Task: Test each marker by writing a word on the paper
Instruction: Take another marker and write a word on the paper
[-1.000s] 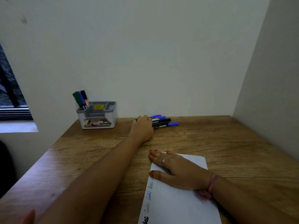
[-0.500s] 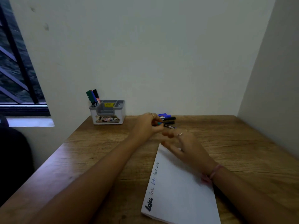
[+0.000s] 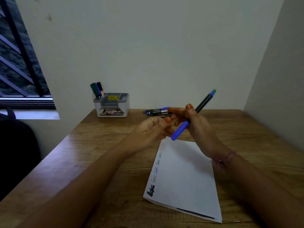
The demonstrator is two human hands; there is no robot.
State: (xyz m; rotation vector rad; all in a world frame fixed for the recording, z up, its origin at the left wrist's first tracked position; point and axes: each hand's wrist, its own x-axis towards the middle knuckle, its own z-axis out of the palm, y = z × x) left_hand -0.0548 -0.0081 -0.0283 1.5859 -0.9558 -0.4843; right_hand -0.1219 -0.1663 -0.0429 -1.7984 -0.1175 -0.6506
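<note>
- The right hand (image 3: 195, 124) is raised above the wooden desk (image 3: 102, 145), its fingers and thumb curled round the dark barrel of a marker (image 3: 199, 106).
- The marker's long axis runs on a slant: its teal-tipped end points up and to the right, toward the back wall, and its blue cap (image 3: 179, 130) points down and to the left, toward the near edge of the desk.
- The marker hangs in the air over the far corner of the paper (image 3: 185, 175), touching neither paper nor desk.
- The left hand (image 3: 153, 130) is just beside the cap, its fingers loosely bent toward it; motion blur hides whether the fingertips touch the cap, so I cannot tell if it grips anything.
- The paper lies flat on the desk, turned at an angle, with the same short word written several times along its left edge, the nearest in thick black and the others in thinner ink.
- More markers (image 3: 158, 112) lie side by side at the back of the desk, near the wall, their long axes running left to right, partly hidden behind the hands.
- A grey and white desk organiser (image 3: 111, 105) stands to their left, with three markers upright in its left compartment.
- A barred window (image 3: 18, 63) sits at the far left.
</note>
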